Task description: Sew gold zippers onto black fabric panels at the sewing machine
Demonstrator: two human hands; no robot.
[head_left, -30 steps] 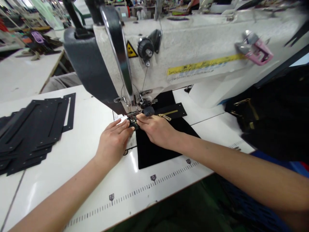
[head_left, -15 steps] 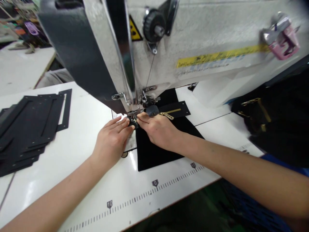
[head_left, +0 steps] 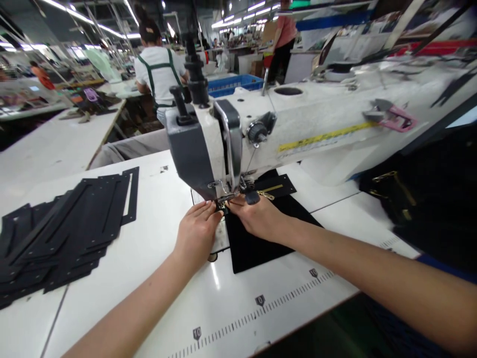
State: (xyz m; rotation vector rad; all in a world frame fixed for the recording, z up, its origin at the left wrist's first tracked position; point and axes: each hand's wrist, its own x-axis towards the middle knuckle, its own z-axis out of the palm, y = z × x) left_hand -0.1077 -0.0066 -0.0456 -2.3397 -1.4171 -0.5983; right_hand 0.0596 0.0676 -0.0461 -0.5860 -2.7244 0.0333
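Under the needle area of a white sewing machine lies a black fabric panel. Across it runs a black zipper strip with gold teeth and a gold zipper pull. My left hand is at the strip's left end by the presser foot, its fingers close together and the thumb bent in against the edge. On the other side of the foot, my right hand has its fingers pressed together on the strip, over the panel. The fingertips of both hands are partly hidden by the machine parts.
Several black cut pieces are piled at the left on the white table, which has a printed ruler along its front edge. Pink-handled snips rest against the machine arm. Dark bags lie right. A person works beyond.
The camera view has tilted up and shifted, so the room and people behind the machine now show. Both hands stay at the presser foot with the zipper strip; it has hardly moved.
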